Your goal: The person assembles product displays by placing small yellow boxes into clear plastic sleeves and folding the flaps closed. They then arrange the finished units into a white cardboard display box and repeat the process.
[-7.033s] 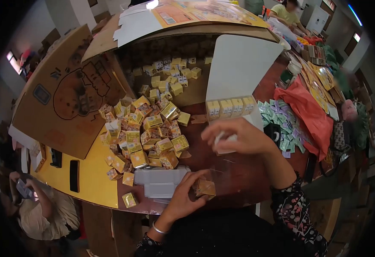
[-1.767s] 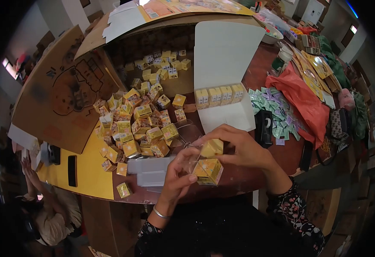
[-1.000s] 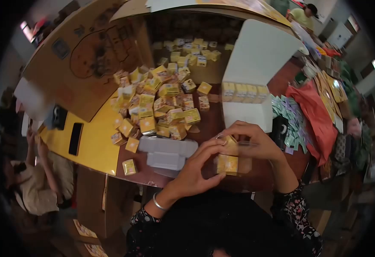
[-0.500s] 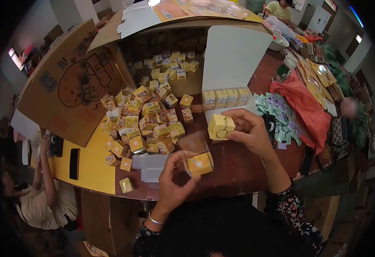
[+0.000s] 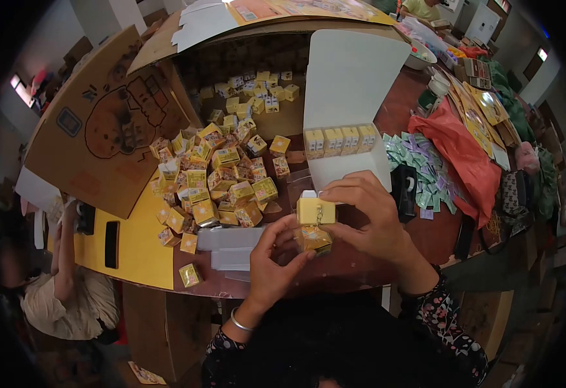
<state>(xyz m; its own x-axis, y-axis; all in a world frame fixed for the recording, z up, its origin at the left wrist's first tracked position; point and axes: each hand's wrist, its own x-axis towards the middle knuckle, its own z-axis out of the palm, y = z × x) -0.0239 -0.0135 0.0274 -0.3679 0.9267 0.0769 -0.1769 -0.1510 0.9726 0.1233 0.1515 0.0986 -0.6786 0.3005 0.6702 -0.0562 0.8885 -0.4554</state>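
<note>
My right hand pinches a pale yellow little box with a small metal chain hanging down its side. Directly below it, my left hand grips a printed orange-yellow box with a light starburst on it. Clear plastic shows around the printed box, and the two boxes touch or nearly touch. Behind my hands stands a white carton with its lid up and a row of small yellow boxes inside. A heap of small printed boxes lies to the left.
Clear plastic sleeves lie left of my hands. A large cardboard box opens toward me with more little boxes inside. To the right are green and purple packets and a red plastic bag. A phone lies near a person at left.
The pale yellow box has moved left and down, over the printed box, and turned so its chain faces me. My left hand has shifted slightly right with the printed box.
</note>
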